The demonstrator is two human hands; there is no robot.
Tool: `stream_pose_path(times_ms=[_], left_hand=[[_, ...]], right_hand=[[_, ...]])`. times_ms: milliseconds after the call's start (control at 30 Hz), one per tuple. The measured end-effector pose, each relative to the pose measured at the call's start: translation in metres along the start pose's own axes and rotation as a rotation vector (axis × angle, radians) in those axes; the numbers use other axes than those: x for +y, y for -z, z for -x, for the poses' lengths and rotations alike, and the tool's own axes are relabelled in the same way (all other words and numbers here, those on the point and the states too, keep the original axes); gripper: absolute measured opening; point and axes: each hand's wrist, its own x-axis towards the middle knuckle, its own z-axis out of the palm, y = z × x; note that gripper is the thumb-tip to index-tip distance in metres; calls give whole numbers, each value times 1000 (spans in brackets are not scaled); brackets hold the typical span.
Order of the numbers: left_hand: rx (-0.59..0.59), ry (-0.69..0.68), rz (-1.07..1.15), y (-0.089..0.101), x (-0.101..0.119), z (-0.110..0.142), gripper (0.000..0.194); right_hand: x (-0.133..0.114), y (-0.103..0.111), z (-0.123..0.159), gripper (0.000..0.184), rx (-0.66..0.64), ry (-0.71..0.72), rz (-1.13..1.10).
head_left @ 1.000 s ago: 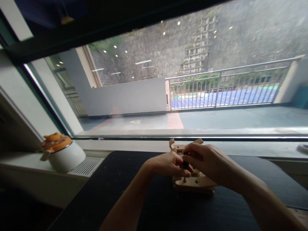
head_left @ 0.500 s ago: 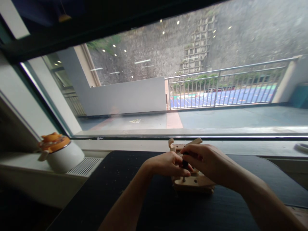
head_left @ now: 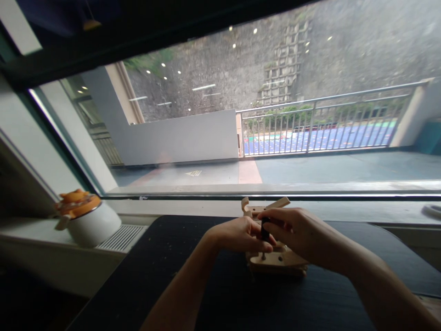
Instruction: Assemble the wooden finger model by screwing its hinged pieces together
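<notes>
Both hands in close on the black-handled tool (head_left: pixel 265 230), upright over the wooden assembly (head_left: pixel 275 262) at five o'clock in view!
Right hand (head_left: pixel 298 227) pinches the handle's top between thumb and fingers; left hand (head_left: pixel 239 234) closes thumb and fingers around its lower end; wood sits on the black table (head_left: pixel 172 257), orange-lidded jar (head_left: pixel 94 225) at eight o'clock.

The single view comes from the wearer's head, facing forward and down, tilted sideways, over the black, dark-topped counter (head_left: pixel 165 271) toward the wide glass window (head_left: pixel 206 110). Both bare hands sit fairly near, right of centre; no second view shares the scene.
</notes>
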Motion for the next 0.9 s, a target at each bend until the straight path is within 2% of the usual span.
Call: stream_pose_path(times_ms=[333,533,633,733,900], left_hand=[[2,-9,-20,-1,1,0,30],[25,-22,-70,-1,0,-1,30],[11,-31,-53,-1,0,-1,29],[10,-36,-30,-1,-1,-2,26],[33,-12,-72,-2,3,-1,27]], right_hand=[[4,-2,-2,19,9,-47,61],[7,-5,-3,24,51,-103,96],[5,-3,-1,32,58,-56,50],[3,-1,-1,27,57,21,20],[3,1,-2,23,38,3,37]])
